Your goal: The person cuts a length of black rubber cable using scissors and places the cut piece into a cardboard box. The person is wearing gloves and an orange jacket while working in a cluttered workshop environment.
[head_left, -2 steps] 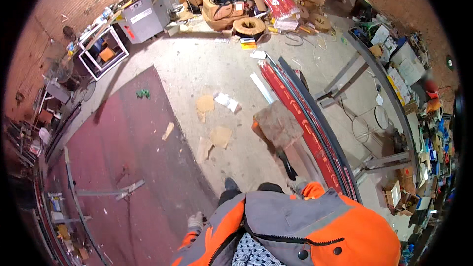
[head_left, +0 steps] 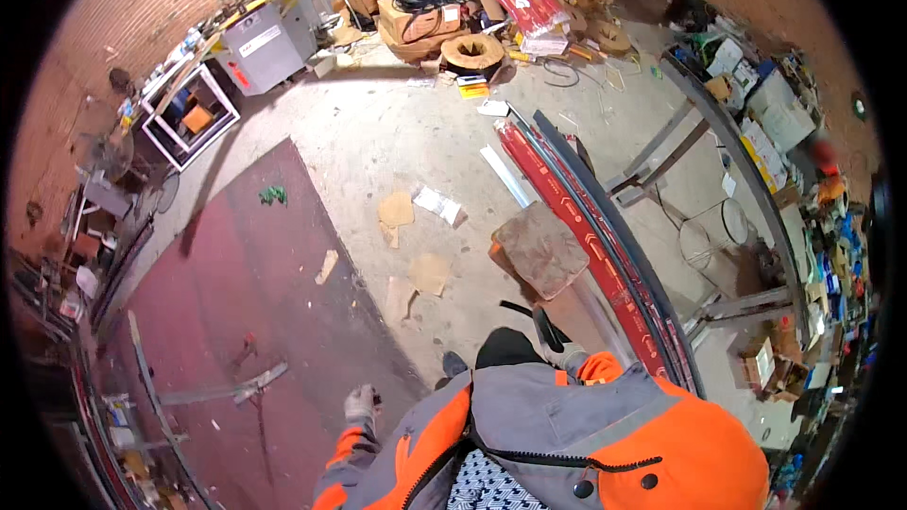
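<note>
My right hand [head_left: 565,355], in a pale work glove, is at the lower middle. It is closed round the near end of a dark, elongated object [head_left: 545,329] whose kind I cannot make out. A thin black strip [head_left: 516,308] shows just left of it; whether they are joined is unclear. My left hand [head_left: 361,403], also gloved, hangs over the dark red sheet [head_left: 236,264] with its fingers curled. Something small and dark shows at its fingers, too small to name. Beyond my right hand stands a stool-like block with a worn brown top [head_left: 540,250].
Long red-wrapped profiles [head_left: 590,241] lie along the right, beside a grey metal frame [head_left: 661,165]. Cardboard scraps [head_left: 430,274] and a white packet [head_left: 439,207] litter the concrete floor. Boxes and a cable coil [head_left: 472,54] are heaped at the far side; a grey cabinet [head_left: 265,47] stands far left.
My left hand has moved up and slightly left. The dark object in my right hand has shifted left and nearer, and the thin black strip has come into sight.
</note>
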Demonstrator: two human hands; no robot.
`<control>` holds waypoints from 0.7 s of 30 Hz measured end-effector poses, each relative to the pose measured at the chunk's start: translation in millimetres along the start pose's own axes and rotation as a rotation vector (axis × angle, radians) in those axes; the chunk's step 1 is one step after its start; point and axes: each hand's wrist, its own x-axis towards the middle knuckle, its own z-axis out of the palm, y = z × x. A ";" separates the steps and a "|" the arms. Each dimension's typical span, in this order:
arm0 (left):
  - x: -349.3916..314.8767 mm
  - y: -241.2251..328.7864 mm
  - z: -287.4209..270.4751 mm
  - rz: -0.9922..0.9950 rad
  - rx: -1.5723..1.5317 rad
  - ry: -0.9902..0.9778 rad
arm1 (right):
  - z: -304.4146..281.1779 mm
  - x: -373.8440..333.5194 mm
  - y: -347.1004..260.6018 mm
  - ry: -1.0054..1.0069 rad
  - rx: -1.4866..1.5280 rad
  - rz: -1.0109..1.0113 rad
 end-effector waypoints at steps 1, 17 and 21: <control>2.2 21.5 3.6 0.000 -0.015 0.031 | 6.0 9.9 4.6 0.007 -0.065 -0.016; 217.6 213.2 26.6 0.096 0.853 -0.044 | -83.3 311.5 -386.7 -0.166 0.434 0.230; 268.3 310.6 55.2 0.073 0.788 -0.034 | -131.6 398.9 -456.5 -0.137 0.604 0.283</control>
